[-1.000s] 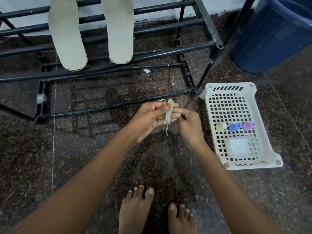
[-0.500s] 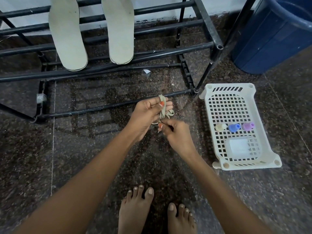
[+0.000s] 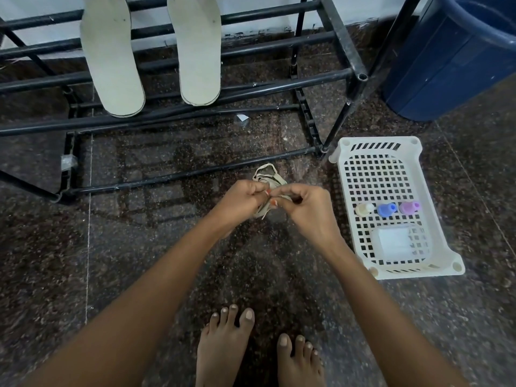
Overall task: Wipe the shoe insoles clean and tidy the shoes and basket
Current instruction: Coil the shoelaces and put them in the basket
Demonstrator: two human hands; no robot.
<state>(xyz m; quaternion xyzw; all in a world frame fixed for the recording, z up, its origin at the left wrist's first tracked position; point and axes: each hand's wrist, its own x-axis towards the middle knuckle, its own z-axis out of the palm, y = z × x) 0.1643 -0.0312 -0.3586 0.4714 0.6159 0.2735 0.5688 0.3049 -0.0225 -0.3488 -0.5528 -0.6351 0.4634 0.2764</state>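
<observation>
**Beige cord pinched in both hands above granite floor; insoles on the rack**

Surface: dark speckled polished granite floor (image 3: 125, 275), with a thin pale joint line running down the left side. A strip of white wall (image 3: 251, 7) shows along the top edge. A black metal-tube shoe rack (image 3: 279, 85) stands on the floor across the upper half of the view. The left off-white flat insole (image 3: 111, 60) and right off-white flat insole (image 3: 198, 51) lie side by side across its upper bars, apart, rounded ends toward the camera and overhanging the front bar. A small white scrap (image 3: 242, 117) lies on the floor under the rack. A dark blue plastic drum (image 3: 446, 60) stands top right, near the rack's right post.

Containers: a white perforated plastic basket (image 3: 377, 140) sits on the floor right of the hands, its far left corner just beside the rack's front right foot. A row of small bottles crosses its middle: small cream bottle (image 3: 363, 209), small blue bottle (image 3: 386, 210), small purple bottle (image 3: 408, 207). Cannot tell if they are upright or lying. A clear plastic tub (image 3: 400, 243) with something white inside sits at the near end.

Hands: the left hand (image 3: 240, 202) and right hand (image 3: 307, 208) meet at centre above the floor. The fingers of both are curled in, pinching a bundle of beige flat cord (image 3: 268, 174) between them. Loops stick out toward the rack and a short end hangs below. Two bare feet (image 3: 223, 344) stand at the bottom edge.
</observation>
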